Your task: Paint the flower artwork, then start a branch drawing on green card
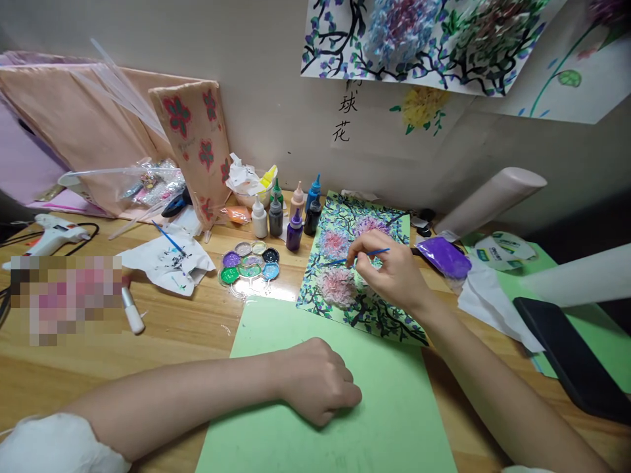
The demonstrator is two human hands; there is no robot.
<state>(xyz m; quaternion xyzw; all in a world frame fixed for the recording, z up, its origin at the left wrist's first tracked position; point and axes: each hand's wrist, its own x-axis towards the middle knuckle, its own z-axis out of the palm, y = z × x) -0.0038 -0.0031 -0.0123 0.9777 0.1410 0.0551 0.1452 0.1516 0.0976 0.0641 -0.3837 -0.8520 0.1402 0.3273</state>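
Observation:
My right hand (387,270) pinches a thin blue paintbrush (338,262) above a green sheet with painted flowers (374,322). The brush points left, its tip over the picture between the raised pink flower heads; I cannot tell whether it touches. Black branches and small purple and blue leaves cover that sheet. Closed in a fist, my left hand (320,384) rests on a plain light green sheet (266,433) in front. Left of the picture lies a palette (250,268) with round wells of purple, green, black and blue paint.
Several paint bottles (294,230) stand behind the palette. A second brush (169,238) lies on stained tissue (185,272). A glue gun (56,230) sits far left. To the right are a purple bag (446,257), a black phone (566,355) and a paper roll (493,200).

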